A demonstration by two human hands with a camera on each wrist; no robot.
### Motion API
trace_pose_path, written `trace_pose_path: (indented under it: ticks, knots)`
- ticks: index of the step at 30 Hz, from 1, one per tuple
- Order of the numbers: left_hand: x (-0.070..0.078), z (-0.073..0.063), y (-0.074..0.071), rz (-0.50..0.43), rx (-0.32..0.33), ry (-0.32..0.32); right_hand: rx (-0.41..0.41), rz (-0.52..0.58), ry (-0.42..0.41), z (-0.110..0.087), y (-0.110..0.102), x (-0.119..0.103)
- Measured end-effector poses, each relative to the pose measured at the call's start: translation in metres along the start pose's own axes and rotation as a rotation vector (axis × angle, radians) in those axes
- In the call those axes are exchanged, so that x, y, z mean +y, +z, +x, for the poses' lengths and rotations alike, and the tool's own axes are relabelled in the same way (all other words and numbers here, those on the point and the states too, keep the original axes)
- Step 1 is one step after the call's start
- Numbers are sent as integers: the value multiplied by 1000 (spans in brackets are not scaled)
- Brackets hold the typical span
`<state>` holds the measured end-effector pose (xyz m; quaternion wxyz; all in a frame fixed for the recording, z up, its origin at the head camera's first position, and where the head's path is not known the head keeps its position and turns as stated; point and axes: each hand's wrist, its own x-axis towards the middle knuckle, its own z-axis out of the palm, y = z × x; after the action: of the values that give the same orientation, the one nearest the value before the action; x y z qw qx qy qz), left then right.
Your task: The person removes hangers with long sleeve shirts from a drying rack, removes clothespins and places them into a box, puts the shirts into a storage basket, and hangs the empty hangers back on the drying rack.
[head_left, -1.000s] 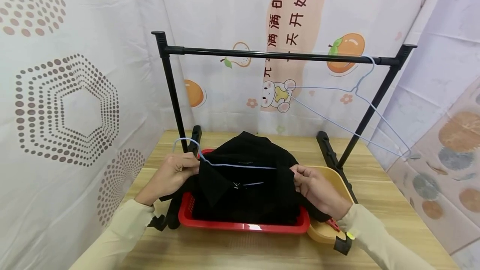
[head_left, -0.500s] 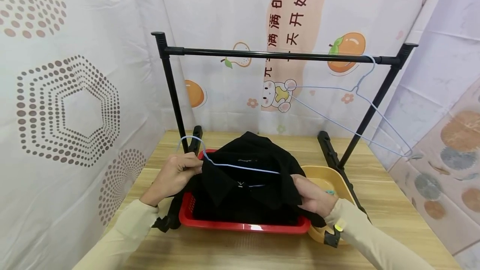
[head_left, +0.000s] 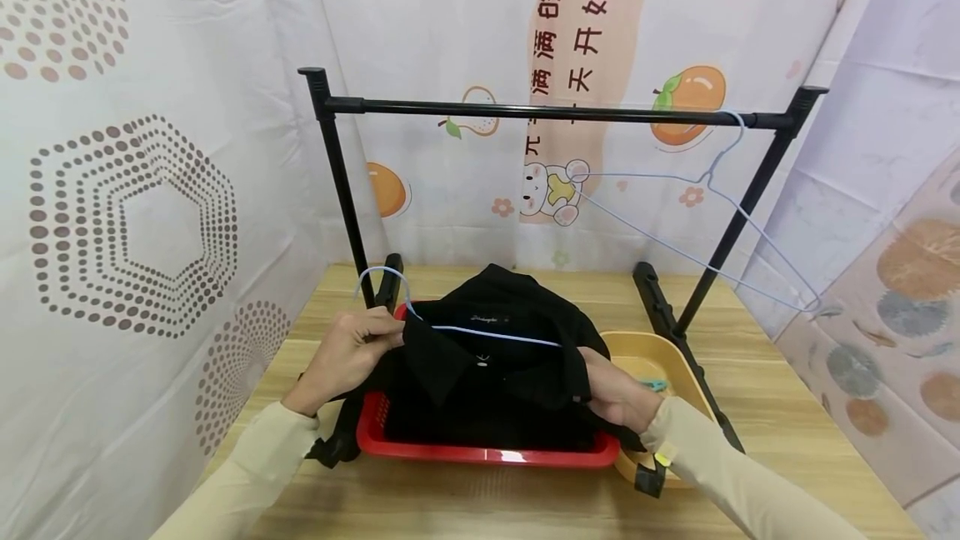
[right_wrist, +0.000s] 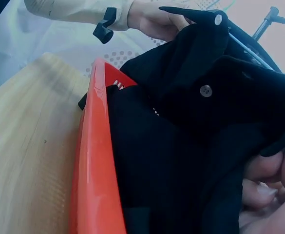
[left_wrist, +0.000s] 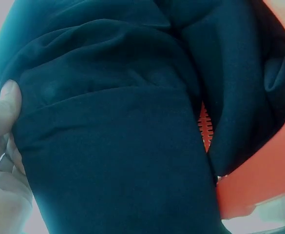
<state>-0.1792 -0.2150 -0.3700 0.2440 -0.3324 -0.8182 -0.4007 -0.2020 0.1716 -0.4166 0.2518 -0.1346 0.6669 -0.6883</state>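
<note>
A black collared shirt (head_left: 495, 419) with buttons (right_wrist: 206, 91) lies bunched over the red basket (head_left: 487, 454). A light blue wire hanger (head_left: 495, 335) runs across its neck opening, its hook sticking up at the left. Both ends of this hanger are hidden in the cloth. My left hand (head_left: 352, 354) pinches the shirt by the collar, just below the hook; in the left wrist view its thumb (left_wrist: 9, 97) presses on the black fabric. On the opposite side, my right hand (head_left: 618, 390) grips the shirt's open front edge, with curled fingers (right_wrist: 261, 192) against the cloth in the right wrist view.
Behind the basket stands a black rack with a crossbar (head_left: 525, 112). Another blue hanger (head_left: 707, 180) hangs bare at its right end. A yellow bin (head_left: 641, 335) holding a teal clip (head_left: 654, 385) sits right of the basket, partly under my right forearm.
My right hand has moved slightly inward and down with the shirt edge. The hanger's hook has shifted a little up and right. More of the shirt's inner neck print shows.
</note>
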Motion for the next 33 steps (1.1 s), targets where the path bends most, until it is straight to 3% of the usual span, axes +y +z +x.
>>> trace_pose_path:
  ticks: [3, 9, 12, 15, 18, 20, 22, 28, 33]
  knots:
    - [0, 0, -1, 31, 5, -7, 55, -115, -30, -1, -1, -8]
    - [1, -1, -1, 102, 12, 3, 306, -420, -115, -15, -7, -30]
    - [1, -1, -2, 113, 15, 10, 311, -603, -239, -23, -11, -35]
    - [0, -1, -2, 110, 18, 17, 278, -787, -429, -27, -13, -35]
    - [-1, -2, -2, 104, 20, 29, 290, -863, -544, -29, -15, -32]
    - [-1, -2, -2, 100, 23, 30, 299, -813, -540, -30, -16, -30]
    - [0, -3, -2, 95, 28, 26, 293, -696, -475, -31, -17, -27]
    - [0, -4, -3, 72, 61, -5, 218, -163, -181, -30, -14, -19]
    - [-2, -5, -4, 52, 82, -34, 86, 33, -56, -20, -13, -11]
